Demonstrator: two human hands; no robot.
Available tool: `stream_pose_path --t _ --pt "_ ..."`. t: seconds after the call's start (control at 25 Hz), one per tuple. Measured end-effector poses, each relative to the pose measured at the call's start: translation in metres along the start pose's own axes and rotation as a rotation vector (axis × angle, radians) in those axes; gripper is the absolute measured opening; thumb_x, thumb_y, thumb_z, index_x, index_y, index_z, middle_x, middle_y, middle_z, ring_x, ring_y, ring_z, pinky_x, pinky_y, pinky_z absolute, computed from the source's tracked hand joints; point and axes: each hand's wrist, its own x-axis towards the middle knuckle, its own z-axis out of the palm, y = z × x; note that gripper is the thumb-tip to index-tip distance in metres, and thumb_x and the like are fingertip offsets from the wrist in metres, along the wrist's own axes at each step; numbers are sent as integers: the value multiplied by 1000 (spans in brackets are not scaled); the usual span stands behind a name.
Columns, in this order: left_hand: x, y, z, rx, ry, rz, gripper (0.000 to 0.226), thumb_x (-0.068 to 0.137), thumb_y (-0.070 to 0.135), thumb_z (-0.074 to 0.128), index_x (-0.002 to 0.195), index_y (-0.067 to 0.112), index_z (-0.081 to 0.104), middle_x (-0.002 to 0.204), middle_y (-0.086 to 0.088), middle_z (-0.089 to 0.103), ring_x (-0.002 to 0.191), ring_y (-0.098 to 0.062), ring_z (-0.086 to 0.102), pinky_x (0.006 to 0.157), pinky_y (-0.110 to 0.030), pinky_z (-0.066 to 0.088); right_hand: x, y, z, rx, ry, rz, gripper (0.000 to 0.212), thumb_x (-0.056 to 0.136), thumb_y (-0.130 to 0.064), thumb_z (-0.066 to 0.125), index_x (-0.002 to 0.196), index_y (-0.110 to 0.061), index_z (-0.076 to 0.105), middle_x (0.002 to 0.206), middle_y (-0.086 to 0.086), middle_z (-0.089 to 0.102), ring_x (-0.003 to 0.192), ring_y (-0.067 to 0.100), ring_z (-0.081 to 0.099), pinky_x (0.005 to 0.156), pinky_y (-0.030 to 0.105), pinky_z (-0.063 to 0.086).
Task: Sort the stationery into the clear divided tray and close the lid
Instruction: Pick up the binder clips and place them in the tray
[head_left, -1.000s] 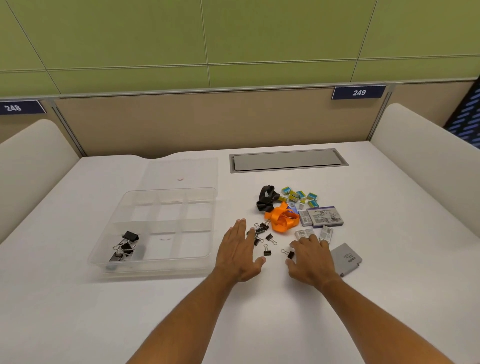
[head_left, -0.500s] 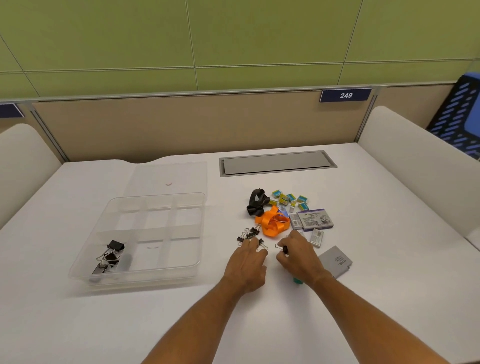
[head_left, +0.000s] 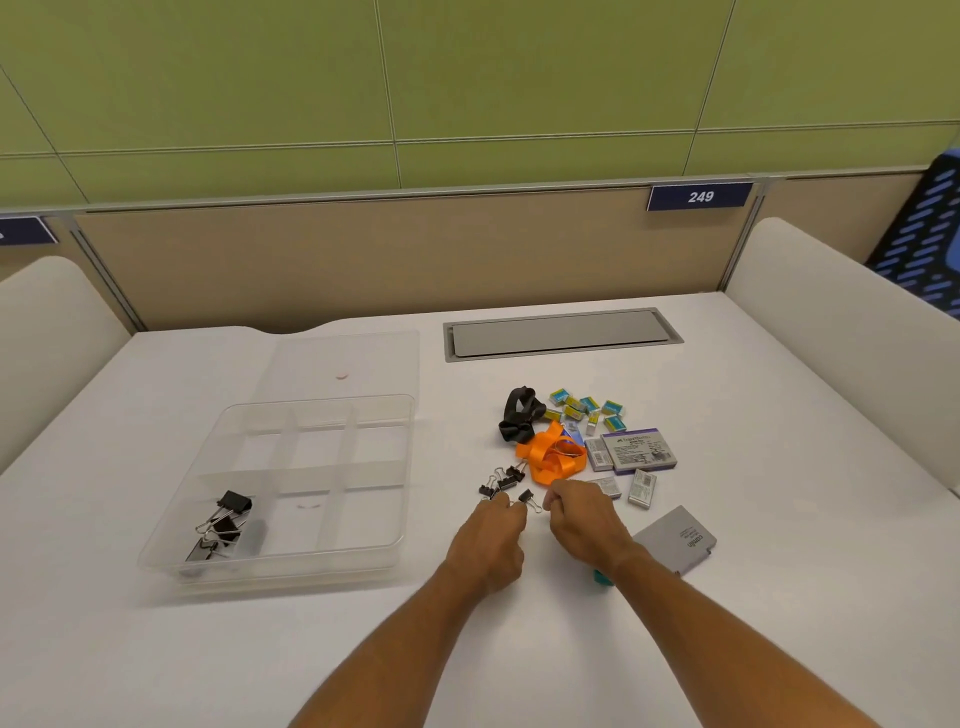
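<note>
The clear divided tray (head_left: 406, 467) stands open at the left, with a few large black binder clips (head_left: 223, 525) in its near-left compartment. Its clear lid (head_left: 343, 364) lies flat behind it. Small black binder clips (head_left: 501, 480) are scattered right of the tray. My left hand (head_left: 488, 540) has its fingers curled onto the nearest of them. My right hand (head_left: 587, 525), also curled, pinches the wire of one small clip (head_left: 526, 495) that sits between both hands. An orange lanyard (head_left: 550, 457) lies just beyond.
Behind the lanyard are a black strap (head_left: 519, 415), several small teal boxes (head_left: 587, 408) and staple boxes (head_left: 639, 449). A grey box (head_left: 675, 538) lies right of my right wrist, with a teal item (head_left: 602, 578) partly hidden under it. A grey cable hatch (head_left: 561, 335) is set in the desk.
My left hand went from flat and open to curled over the small clips. The right hand curled and took hold of a clip. Both hands drew closer together.
</note>
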Motion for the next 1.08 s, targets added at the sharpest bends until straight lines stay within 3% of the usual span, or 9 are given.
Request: stream_pose_path --t 0.12,0.36,0.6,0.8,0.92,1.08 --pt "-1 -11 -5 -105 65 -54 36 80 5 50 116 7 52 114 -11 53 102 -29 50 81 -31 40 8 -6 6 35 -17 6 24 93 -14 41 98 -11 64 101 11 66 95 23 58 82 37 48" --pt "0 -26 -16 -196 94 -200 47 79 11 50 126 8 48 118 -10 50 108 -28 48 92 -34 42 24 -15 19 -100 -52 -5 42 90 -28 56 129 -12 51 129 12 50 121 28 45 97 36 41" --pt "3 -30 -19 -243 104 -247 42 81 18 43 119 8 57 115 -12 53 107 -29 52 91 -36 44 33 -18 21 -137 -71 -36 16 88 -21 56 96 -12 65 101 8 63 90 21 57 76 34 51" --pt "8 -31 -16 -239 108 -224 36 90 3 36 121 9 53 115 -13 55 107 -29 49 85 -32 37 30 -14 16 -15 -29 -20 18 87 -25 51 73 -15 55 78 6 57 71 17 51 56 28 32" --pt "9 -28 -11 -178 88 -186 34 87 8 32 115 9 51 108 -14 55 101 -32 50 85 -36 40 27 -10 12 29 -7 -6 19 94 -26 42 79 -17 48 78 5 50 71 17 45 53 27 26" --pt "13 -26 -8 -8 37 -104 32 90 15 42 121 13 48 109 -12 51 100 -30 48 85 -38 41 21 -7 6 24 -8 2 26 101 -31 36 103 -11 52 88 3 50 81 17 48 68 29 33"
